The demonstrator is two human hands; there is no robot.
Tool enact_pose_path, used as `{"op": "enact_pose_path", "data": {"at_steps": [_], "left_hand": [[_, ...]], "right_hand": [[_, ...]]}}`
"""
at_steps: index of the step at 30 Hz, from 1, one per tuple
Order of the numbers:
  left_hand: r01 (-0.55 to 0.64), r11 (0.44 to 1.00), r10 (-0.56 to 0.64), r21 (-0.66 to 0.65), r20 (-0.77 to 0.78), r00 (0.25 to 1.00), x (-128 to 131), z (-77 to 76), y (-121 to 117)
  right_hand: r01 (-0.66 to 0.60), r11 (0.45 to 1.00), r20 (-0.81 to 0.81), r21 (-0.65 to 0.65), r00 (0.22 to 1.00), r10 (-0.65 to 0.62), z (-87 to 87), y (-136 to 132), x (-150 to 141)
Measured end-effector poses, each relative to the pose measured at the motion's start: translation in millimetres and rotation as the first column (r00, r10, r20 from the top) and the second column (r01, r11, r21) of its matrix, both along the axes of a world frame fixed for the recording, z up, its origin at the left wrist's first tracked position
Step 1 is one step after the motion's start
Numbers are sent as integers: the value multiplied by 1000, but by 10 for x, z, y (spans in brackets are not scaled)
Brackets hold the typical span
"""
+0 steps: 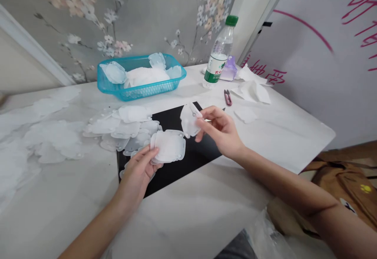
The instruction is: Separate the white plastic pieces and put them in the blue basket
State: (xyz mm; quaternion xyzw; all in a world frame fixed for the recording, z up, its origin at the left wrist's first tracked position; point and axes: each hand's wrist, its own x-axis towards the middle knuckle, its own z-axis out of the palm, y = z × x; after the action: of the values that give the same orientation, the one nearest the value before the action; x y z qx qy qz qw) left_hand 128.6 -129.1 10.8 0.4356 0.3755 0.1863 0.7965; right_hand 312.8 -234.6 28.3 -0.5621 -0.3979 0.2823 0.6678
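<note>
My left hand (142,167) grips a small stack of translucent white plastic pieces (170,146), thumb on top, above a black mat (194,155). Between the thumb and fingers of my right hand (219,129) is a single translucent white plastic piece (188,121), tilted up and apart from the stack. Beyond my left hand, a heap of similar pieces (126,123) overlaps the mat's left side. What each piece is for cannot be made out.
More pale pieces (53,137) spread over the table's left. A blue basket (141,93) holding pieces stands at the back, near a water bottle (219,55), thread snips (227,97) and crumpled white paper (255,88). A brown backpack (350,184) sits beyond the right edge.
</note>
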Motion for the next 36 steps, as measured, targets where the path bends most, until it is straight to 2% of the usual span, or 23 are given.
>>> {"op": "enact_pose_path", "data": {"at_steps": [2, 3, 5, 7, 9, 16, 21, 24, 28, 32, 36], "left_hand": [[-28, 1000, 28, -15, -3, 1000, 8, 13, -1], [-37, 999, 37, -14, -1, 999, 10, 17, -1], [-36, 999, 36, -2, 9, 999, 10, 18, 0], [-29, 1000, 29, 8, 8, 1000, 5, 12, 1], [-27, 1000, 27, 9, 10, 1000, 0, 6, 2], [-17, 1000, 17, -9, 65, 998, 3, 5, 16], [-78, 996, 80, -43, 58, 995, 9, 28, 7], [-2, 999, 3, 34, -15, 1000, -1, 29, -8], [100, 988, -89, 114, -102, 991, -14, 26, -21], [114, 985, -103, 130, -87, 991, -10, 24, -14], [151, 980, -139, 131, -97, 986, -20, 2, 0]], "right_hand": [[-66, 998, 275, 19, 960, 58, -14, -13, -33], [-139, 990, 416, 9, 901, 123, -28, -17, -46], [-268, 963, 639, -40, 734, 231, -72, -19, -61], [-306, 949, 759, -76, 599, 254, -122, -14, -60], [-294, 952, 801, -83, 548, 239, -161, -10, -50], [-229, 973, 825, -5, 549, 134, -206, -10, -26], [-287, 958, 833, 14, 534, 147, -167, -33, -49], [-292, 956, 807, -4, 564, 176, -122, -41, -57], [-160, 986, 750, -36, 648, 132, -100, -10, -45], [-228, 967, 693, -114, 679, 242, -117, 24, -50], [-276, 954, 671, -117, 686, 281, -134, 19, -83]]}}
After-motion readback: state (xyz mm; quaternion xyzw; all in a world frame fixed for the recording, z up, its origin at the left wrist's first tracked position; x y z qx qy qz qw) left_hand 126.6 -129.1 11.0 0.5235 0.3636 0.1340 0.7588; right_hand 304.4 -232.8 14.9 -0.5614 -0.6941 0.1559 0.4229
